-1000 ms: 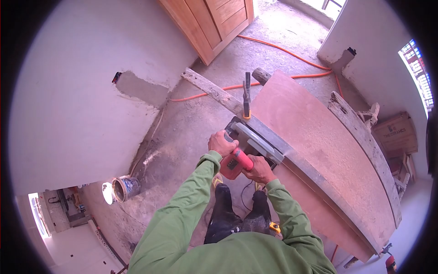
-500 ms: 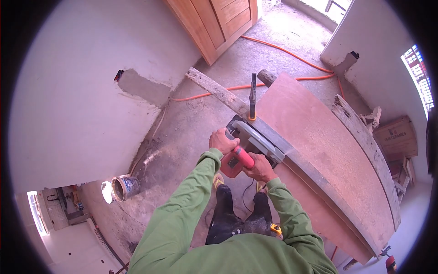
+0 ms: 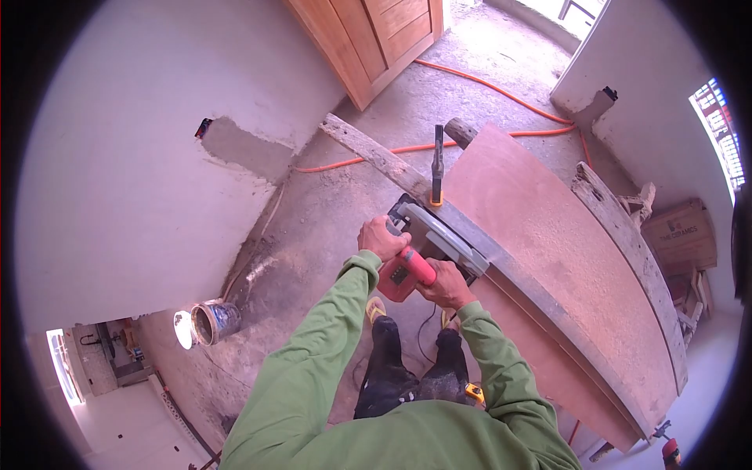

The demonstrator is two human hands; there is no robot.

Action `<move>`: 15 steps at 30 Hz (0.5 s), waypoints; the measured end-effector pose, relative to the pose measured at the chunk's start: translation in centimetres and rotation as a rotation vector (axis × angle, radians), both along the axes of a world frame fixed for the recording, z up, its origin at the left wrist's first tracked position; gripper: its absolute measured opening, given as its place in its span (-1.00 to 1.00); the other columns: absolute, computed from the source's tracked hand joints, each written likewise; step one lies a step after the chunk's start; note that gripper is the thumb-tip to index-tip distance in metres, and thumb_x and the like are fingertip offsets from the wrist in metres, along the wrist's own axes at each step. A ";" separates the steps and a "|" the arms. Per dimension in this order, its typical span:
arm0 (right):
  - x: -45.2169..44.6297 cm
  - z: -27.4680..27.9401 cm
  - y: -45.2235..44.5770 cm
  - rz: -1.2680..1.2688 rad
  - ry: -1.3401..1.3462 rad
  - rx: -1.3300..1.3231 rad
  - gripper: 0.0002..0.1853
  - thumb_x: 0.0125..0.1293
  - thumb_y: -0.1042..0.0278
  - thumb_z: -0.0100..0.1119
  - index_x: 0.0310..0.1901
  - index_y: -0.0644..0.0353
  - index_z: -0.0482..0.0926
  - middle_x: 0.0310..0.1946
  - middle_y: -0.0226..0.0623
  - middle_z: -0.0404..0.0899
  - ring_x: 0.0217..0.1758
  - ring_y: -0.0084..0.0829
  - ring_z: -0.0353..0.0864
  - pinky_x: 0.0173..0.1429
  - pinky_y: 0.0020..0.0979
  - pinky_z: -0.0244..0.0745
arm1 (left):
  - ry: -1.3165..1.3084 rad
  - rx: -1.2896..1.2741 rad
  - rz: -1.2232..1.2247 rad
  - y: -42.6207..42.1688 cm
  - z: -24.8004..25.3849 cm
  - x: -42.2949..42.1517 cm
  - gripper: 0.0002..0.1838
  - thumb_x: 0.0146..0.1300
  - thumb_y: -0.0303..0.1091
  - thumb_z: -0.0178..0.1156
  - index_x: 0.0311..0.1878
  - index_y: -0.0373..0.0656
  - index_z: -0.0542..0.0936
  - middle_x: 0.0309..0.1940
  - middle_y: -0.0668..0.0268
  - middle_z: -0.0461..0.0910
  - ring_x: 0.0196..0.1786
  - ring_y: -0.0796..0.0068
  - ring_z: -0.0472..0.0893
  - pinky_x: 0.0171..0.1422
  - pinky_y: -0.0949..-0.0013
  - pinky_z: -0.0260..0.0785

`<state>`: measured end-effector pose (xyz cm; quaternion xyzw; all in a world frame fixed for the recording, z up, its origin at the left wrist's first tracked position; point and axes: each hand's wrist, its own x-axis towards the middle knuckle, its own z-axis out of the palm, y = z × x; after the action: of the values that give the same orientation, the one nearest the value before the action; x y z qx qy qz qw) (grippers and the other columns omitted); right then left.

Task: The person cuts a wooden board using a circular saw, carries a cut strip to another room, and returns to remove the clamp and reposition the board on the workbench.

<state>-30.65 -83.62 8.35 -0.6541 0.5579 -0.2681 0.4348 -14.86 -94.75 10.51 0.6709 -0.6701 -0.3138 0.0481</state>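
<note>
The right hand [image 3: 447,284] is wrapped around the red rear handle of a circular saw [image 3: 400,277]. The left hand [image 3: 382,239] seems closed on the saw's dark front grip, though its fingers hide much of that part. The saw is level with the near edge of a plywood sheet [image 3: 501,188], in front of the person's legs.

Just beyond the saw stands a clamp [image 3: 437,167] with an orange pad, and a grey straight strip [image 3: 548,311] runs along the sheet to the saw's right. Sawdust [image 3: 583,262] lies on the sheet, farther right of the saw. Well beyond the saw, an orange hose [image 3: 489,89] crosses the floor near a wooden door [image 3: 395,39]. A bucket [image 3: 216,323] stands well to the saw's left.
</note>
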 end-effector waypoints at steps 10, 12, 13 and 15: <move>3.1 -0.2 -2.9 -0.012 -0.058 -0.039 -0.72 -0.05 0.27 0.25 -0.34 0.24 0.46 -0.46 0.02 0.53 -0.33 0.05 0.54 -0.24 -0.12 0.44 | 0.010 -0.137 0.025 -2.5 -1.6 3.6 -0.65 -0.28 -0.13 0.36 -0.54 -0.23 0.55 -0.54 0.10 0.60 -0.39 0.15 0.63 -0.20 0.22 0.47; 4.0 0.0 -4.1 -0.005 -0.049 -0.046 -0.72 -0.07 0.28 0.24 -0.33 0.23 0.46 -0.47 0.01 0.53 -0.32 0.05 0.53 -0.23 -0.12 0.44 | 0.037 -0.157 0.034 -3.3 -1.3 4.6 -0.67 -0.27 -0.15 0.36 -0.54 -0.23 0.55 -0.56 0.12 0.59 -0.43 0.17 0.62 -0.24 0.23 0.46; 4.9 0.0 -4.3 0.007 -0.047 -0.055 -0.72 -0.08 0.30 0.23 -0.33 0.23 0.45 -0.48 0.00 0.53 -0.32 0.05 0.53 -0.22 -0.11 0.44 | 0.057 -0.179 0.049 -3.6 -1.0 5.4 -0.68 -0.27 -0.17 0.36 -0.55 -0.23 0.54 -0.58 0.13 0.58 -0.46 0.19 0.60 -0.27 0.24 0.45; 6.7 -0.1 -4.9 -0.040 -0.034 -0.027 -0.68 -0.13 0.32 0.25 -0.29 0.20 0.44 -0.45 -0.02 0.53 -0.28 0.05 0.53 -0.19 -0.09 0.44 | 0.083 -0.209 0.030 -4.0 -0.8 7.9 -0.66 -0.27 -0.15 0.34 -0.54 -0.22 0.53 -0.56 0.11 0.58 -0.46 0.20 0.61 -0.28 0.24 0.45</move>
<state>-23.92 -88.54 8.29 -0.6440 0.5596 -0.2953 0.4301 -7.00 -98.79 9.74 0.6587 -0.6864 -0.2690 0.1503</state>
